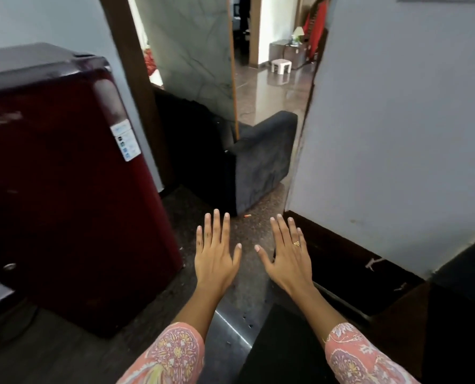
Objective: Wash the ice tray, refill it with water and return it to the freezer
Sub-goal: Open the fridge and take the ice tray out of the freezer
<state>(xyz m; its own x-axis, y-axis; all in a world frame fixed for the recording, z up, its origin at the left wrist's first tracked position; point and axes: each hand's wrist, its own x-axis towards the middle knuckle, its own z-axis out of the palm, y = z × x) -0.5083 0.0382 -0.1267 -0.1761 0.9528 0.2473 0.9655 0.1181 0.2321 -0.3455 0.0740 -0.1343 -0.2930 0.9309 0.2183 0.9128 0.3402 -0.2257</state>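
We look down at our own two hands, held out flat in front of us with nothing in them. The left hand [217, 256] sits at about six o'clock and the right hand [286, 256] just beside it toward five, apart from each other. Both are palms down over the dark speckled floor [194, 200]. The fingers [217, 225] of each hand are straight and loosely spread, and there is a gold ring [296, 243] on the right. This reads to us as a ready pose before any work starts, not a reach. A dark red fridge [64, 189] fills the nine o'clock side, and its door appears closed, with a white sticker [125, 144] near its edge. The ice tray is nowhere in view. We judge that it probably sits in the freezer inside that fridge, so the task seems to be at its very beginning. A dark grey sofa [258, 167] stands at twelve o'clock in a doorway, and a pale wall [396, 134] rises at two o'clock.
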